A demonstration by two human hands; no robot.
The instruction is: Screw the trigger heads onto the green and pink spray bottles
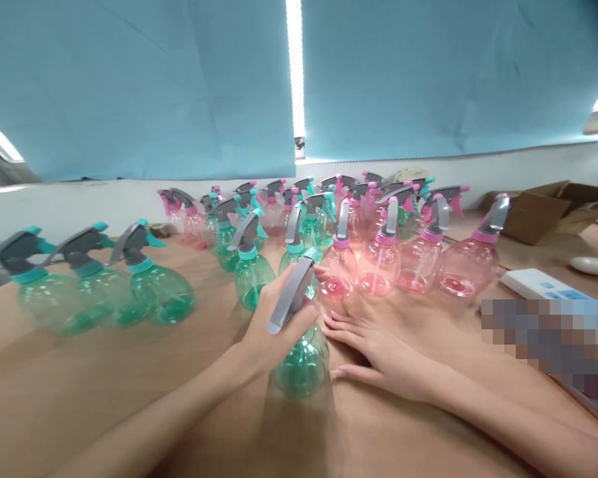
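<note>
Green spray bottle point(301, 373) sits centre-front on the table point(389, 448), my left hand point(260, 333) curled round its trigger head point(291, 293), presumably steadying it; my right hand point(381, 348) lies beside it, loosely spread, holding nothing; rightward, pink bottles point(417, 271) line up, apparently grouped by colour.

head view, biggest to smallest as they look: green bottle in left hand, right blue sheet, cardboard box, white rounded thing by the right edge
1. Right blue sheet
2. Green bottle in left hand and cardboard box, unranked: too close, bottle partly covered
3. White rounded thing
</note>
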